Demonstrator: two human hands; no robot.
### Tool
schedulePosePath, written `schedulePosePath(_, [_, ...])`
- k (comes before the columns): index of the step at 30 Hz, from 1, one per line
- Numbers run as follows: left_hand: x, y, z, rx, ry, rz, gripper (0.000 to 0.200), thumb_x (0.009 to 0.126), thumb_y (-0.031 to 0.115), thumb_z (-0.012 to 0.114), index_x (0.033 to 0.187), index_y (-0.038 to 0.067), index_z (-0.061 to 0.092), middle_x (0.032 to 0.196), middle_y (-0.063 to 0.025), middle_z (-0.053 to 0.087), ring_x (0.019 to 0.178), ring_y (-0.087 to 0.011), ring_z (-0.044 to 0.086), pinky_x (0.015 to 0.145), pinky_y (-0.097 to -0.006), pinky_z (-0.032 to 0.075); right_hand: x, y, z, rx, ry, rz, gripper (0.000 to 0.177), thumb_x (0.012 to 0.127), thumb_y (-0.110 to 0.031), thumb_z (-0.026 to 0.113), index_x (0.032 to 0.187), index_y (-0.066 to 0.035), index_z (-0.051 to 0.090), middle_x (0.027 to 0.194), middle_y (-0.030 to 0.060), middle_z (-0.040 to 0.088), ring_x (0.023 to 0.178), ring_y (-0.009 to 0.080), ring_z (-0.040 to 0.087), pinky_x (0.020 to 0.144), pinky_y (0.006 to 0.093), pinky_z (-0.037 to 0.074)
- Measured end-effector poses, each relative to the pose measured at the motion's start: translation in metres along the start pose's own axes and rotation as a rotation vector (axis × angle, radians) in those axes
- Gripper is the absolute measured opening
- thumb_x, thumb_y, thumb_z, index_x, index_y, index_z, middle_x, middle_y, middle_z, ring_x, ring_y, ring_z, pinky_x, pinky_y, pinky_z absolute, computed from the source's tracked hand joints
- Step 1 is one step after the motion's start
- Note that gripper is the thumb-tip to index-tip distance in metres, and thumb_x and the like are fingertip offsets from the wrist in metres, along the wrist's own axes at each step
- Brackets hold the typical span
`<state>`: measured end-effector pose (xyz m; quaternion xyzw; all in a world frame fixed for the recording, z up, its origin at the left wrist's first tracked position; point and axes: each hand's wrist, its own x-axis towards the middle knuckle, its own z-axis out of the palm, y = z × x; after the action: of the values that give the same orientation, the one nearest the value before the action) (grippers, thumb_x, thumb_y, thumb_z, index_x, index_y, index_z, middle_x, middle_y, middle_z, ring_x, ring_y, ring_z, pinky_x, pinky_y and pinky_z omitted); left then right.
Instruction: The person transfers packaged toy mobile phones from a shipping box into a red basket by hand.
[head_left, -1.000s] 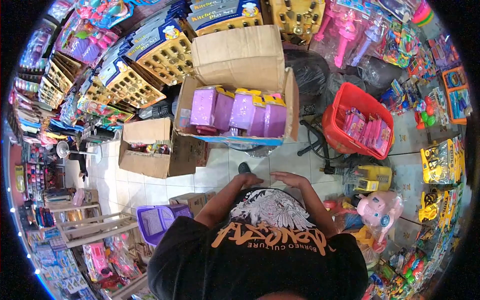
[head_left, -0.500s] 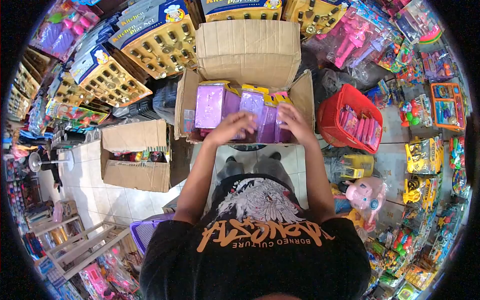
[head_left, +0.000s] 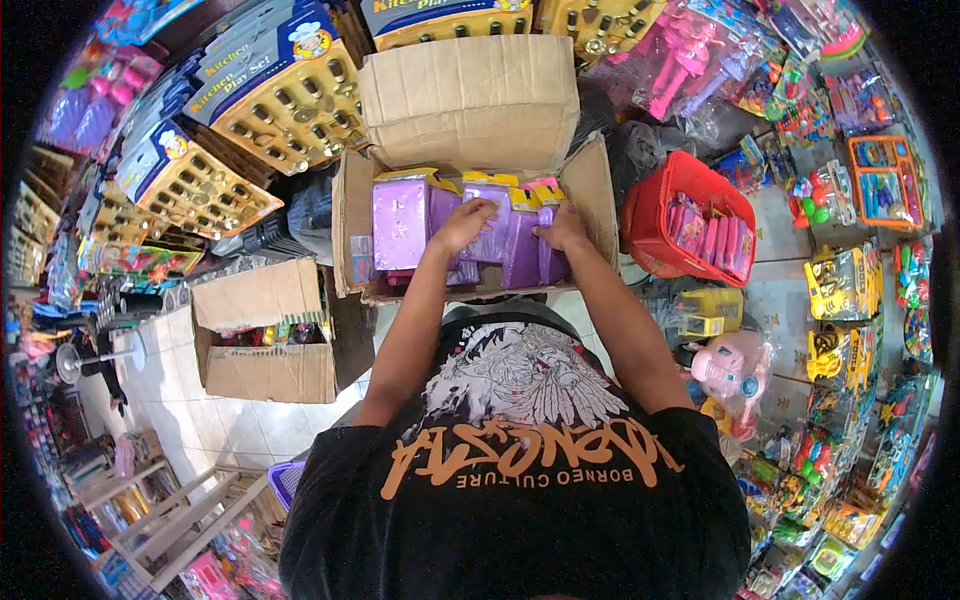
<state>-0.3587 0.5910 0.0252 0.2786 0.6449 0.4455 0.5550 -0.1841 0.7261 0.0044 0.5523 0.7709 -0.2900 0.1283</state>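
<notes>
Several purple packs in clear wrap with yellow header cards stand in an open cardboard box (head_left: 470, 100) in front of me. At the left of the row is a broad lilac pack (head_left: 402, 225). My left hand (head_left: 466, 226) lies against the middle lilac pack (head_left: 487, 240), its fingers reaching across the front and slightly apart. My right hand (head_left: 564, 230) is at the right end of the row, its fingers closed on the edge of a narrow purple pack (head_left: 547, 262). Another darker purple pack (head_left: 521, 250) sits between my hands.
A red basket (head_left: 640, 215) with pink packs stands right of the box. On the left floor is a smaller cardboard box (head_left: 265, 370) with mixed items. Kitchen play sets (head_left: 295, 110) hang behind; bagged toys (head_left: 840, 300) line the right side.
Both hands have moved from hovering over the packs down into contact with them. My right hand has closed on a pack at the right. The view has shifted slightly.
</notes>
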Motion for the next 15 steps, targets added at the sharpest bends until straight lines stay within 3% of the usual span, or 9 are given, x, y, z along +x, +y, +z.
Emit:
schedulePosePath(3, [0.003,-0.003,-0.003,-0.047,0.009,-0.017,0.034,0.089,0.035,0.05,0.112,0.01,0.055,0.101,-0.0019,0.061,0.082,-0.0113,0.055,0.068,-0.0268,0.042,0.004,0.009,0.003,0.055,0.081,-0.071,0.084,0.065,-0.037,0.077,0.128,-0.002,0.034,0.126,0.023,0.047,0.116,0.0349,0.047,0.097,0.0388,0.04])
schedulePosePath(5, [0.003,-0.004,-0.003,-0.099,0.045,0.025,0.03,0.091,0.032,0.049,0.112,0.012,0.055,0.102,-0.0002,0.061,0.083,-0.0095,0.055,0.069,-0.0261,0.042,0.005,0.008,-0.004,0.09,0.1,-0.039,0.068,0.068,-0.03,0.074,0.122,-0.002,0.043,0.12,0.0216,0.052,0.111,0.0367,0.051,0.094,0.0399,0.042])
schedulePosePath(10, [-0.001,-0.001,0.0,-0.244,0.096,0.067,0.031,0.09,0.035,0.05,0.11,0.012,0.055,0.101,-0.0011,0.061,0.085,-0.0106,0.056,0.071,-0.0264,0.042,-0.026,0.008,-0.033,0.311,0.25,-0.123,0.065,0.072,-0.022,0.068,0.121,0.005,0.035,0.11,0.0274,0.056,0.105,0.0401,0.054,0.091,0.0414,0.043])
schedulePosePath(12, [-0.003,0.005,-0.001,-0.286,0.09,0.085,0.032,0.09,0.036,0.05,0.11,0.012,0.055,0.101,-0.0015,0.06,0.085,-0.0111,0.057,0.071,-0.0269,0.043,-0.038,0.007,-0.045,0.391,0.352,-0.116,0.061,0.074,-0.018,0.065,0.123,0.003,0.035,0.107,0.0241,0.058,0.099,0.033,0.058,0.089,0.0372,0.044])
schedulePosePath(13, [-0.006,0.009,-0.002,-0.311,0.095,0.085,0.033,0.09,0.037,0.05,0.11,0.012,0.054,0.102,-0.002,0.06,0.087,-0.0114,0.057,0.072,-0.0274,0.043,-0.042,0.009,-0.053,0.453,0.311,-0.238,0.061,0.078,-0.017,0.064,0.124,0.005,0.03,0.108,0.0216,0.056,0.099,0.0265,0.058,0.088,0.0344,0.044])
schedulePosePath(14, [-0.007,0.011,-0.002,-0.335,0.098,0.086,0.034,0.09,0.038,0.05,0.11,0.011,0.054,0.102,-0.0025,0.06,0.088,-0.0118,0.057,0.073,-0.0279,0.043,-0.043,0.007,-0.058,0.453,0.309,-0.239,0.061,0.078,-0.017,0.064,0.124,0.005,0.03,0.108,0.0216,0.056,0.099,0.0265,0.058,0.088,0.0344,0.044])
schedulePosePath(15, [-0.007,0.011,-0.001,-0.334,0.098,0.084,0.034,0.09,0.038,0.05,0.11,0.011,0.054,0.102,-0.0025,0.06,0.088,-0.0118,0.057,0.073,-0.0279,0.043,-0.043,0.005,-0.061,0.685,0.213,-0.398,0.057,0.081,-0.016,0.062,0.124,0.004,0.031,0.111,0.0193,0.055,0.101,0.0241,0.056,0.088,0.0338,0.044])
